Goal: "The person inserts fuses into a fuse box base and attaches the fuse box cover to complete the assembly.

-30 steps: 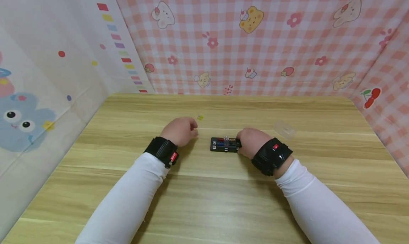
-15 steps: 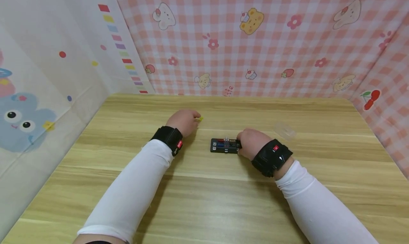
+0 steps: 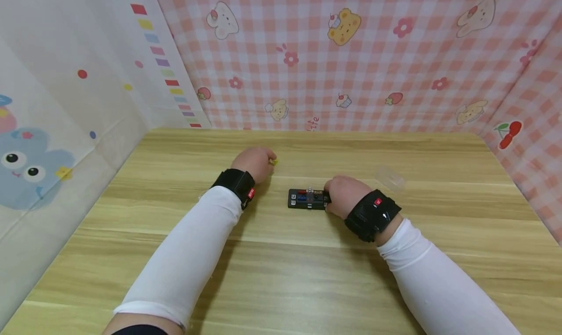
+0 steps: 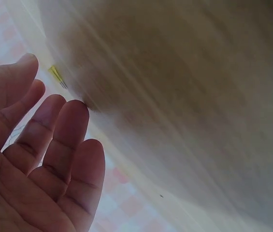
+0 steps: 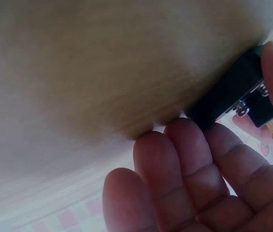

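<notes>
A black fuse box [image 3: 307, 199] with red, blue and tan blade fuses lies on the wooden table, in the middle of the head view. My right hand [image 3: 348, 194] holds its right end, the thumb on its top side and the fingers at its edge, as the right wrist view shows. Farther back and to the left, my left hand [image 3: 253, 164] reaches to a small yellow blade fuse [image 4: 58, 76] with metal prongs. The fuse lies between the thumb tip and the fingertips, which stand apart from it in the left wrist view, fingers loosely bent.
A clear plastic cover [image 3: 390, 178] lies on the table [image 3: 281, 276], behind and to the right of the right hand. Pink checked cloth [image 3: 307, 71] hangs along the table's back edge, and a white printed sheet [image 3: 57, 110] hangs at the left.
My left hand has moved away from me and slightly right, up to the yellow fuse. The right hand stays on the fuse box, which has not moved.
</notes>
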`<state>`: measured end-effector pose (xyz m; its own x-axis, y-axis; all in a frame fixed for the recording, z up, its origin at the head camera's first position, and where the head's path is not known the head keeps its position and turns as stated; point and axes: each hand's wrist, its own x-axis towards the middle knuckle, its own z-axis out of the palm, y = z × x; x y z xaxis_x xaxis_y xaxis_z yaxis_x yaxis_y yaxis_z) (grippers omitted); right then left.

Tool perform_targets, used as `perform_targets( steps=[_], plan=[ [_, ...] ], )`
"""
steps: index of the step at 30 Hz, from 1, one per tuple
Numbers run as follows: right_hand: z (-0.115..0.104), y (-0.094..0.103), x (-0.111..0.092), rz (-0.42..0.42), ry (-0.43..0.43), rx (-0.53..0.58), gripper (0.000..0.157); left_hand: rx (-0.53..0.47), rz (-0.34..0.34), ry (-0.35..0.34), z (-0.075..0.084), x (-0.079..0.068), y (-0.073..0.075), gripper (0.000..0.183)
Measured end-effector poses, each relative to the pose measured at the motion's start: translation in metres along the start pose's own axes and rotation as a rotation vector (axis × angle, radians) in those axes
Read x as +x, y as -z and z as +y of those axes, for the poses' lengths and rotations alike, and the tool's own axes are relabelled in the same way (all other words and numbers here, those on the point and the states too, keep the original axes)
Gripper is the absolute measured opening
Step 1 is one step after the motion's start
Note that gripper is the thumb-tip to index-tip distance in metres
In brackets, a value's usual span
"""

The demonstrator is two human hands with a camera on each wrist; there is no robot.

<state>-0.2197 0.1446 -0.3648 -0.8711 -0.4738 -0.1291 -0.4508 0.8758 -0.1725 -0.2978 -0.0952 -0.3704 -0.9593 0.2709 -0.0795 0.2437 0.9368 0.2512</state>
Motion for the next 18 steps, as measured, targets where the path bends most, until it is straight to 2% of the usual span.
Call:
perform_targets(
  steps=[10,14,18],
  plan=[
    [-0.0010,0.0005,-0.0011,-0.007,-0.020,0.016,0.028,0.088,-0.029,-0.021,0.0040,0.0040,0.0010,0.026],
    [-0.0006,0.0000,-0.0002,-0.008,-0.017,0.014,0.027,0.085,-0.024,-0.015,0.0044,0.0053,0.0013,0.027],
    [-0.0006,-0.0003,0.0006,-0.009,-0.019,0.017,0.025,0.035,-0.005,0.029,0.0033,0.0081,0.0009,0.031]
  ],
)
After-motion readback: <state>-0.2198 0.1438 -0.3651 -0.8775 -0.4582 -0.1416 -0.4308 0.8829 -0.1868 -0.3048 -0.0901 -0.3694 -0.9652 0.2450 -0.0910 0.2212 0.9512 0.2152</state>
